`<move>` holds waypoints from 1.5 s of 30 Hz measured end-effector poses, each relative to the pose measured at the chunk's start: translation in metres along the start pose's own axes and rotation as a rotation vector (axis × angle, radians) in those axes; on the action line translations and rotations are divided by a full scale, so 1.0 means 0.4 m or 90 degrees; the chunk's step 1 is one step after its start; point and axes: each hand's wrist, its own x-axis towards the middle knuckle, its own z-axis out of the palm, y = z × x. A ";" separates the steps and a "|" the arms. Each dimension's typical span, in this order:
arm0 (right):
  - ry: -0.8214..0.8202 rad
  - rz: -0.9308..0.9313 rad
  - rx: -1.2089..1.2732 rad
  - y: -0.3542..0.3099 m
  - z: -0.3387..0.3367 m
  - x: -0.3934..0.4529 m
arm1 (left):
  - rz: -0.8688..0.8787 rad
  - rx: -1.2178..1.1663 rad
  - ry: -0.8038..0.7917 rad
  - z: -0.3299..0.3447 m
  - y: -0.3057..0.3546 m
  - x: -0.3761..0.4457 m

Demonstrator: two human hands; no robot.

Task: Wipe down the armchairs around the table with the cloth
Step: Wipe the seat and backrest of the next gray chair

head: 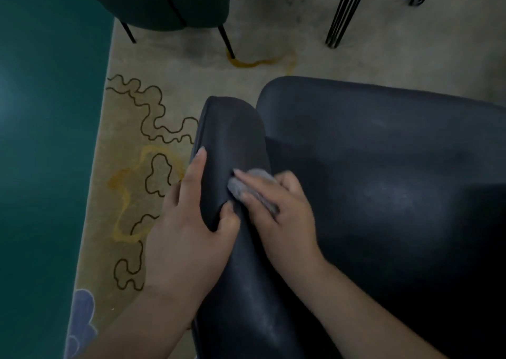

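Note:
A dark leather armchair [383,180] fills the right and centre of the head view. Its left armrest [232,131] runs from the bottom centre up to mid-frame. My left hand [189,230] grips the armrest from the outer side, fingers on the outside and thumb on top. My right hand [276,211] presses a small grey cloth [254,179] flat against the top of the armrest, just right of my left thumb. Most of the cloth is hidden under my fingers.
A second dark armchair [169,0] on thin black legs stands at the top left. Black hairpin table legs [347,11] rise at the top right. A beige rug [142,183] with wavy line patterns lies underneath, bordered by green floor [46,139] on the left.

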 end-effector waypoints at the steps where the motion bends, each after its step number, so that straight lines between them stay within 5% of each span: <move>1: 0.010 0.015 0.009 0.001 0.009 0.043 | -0.001 0.002 0.002 -0.001 -0.002 0.000; 6: 0.049 0.109 0.033 0.029 0.009 0.199 | 0.007 -0.001 0.019 0.008 -0.002 0.000; 13: 0.042 0.052 0.007 0.043 -0.026 -0.081 | 0.012 0.041 0.017 0.006 0.002 -0.005; 22: 0.075 0.111 0.023 0.059 0.016 0.167 | 0.026 0.059 0.046 0.010 -0.005 -0.008; 33: -0.062 0.261 0.011 0.010 -0.102 -0.100 | 0.004 0.067 0.024 -0.003 0.006 -0.008; 45: 0.098 0.327 -0.066 -0.120 -0.174 -0.122 | 0.076 0.232 -0.129 -0.065 -0.021 0.018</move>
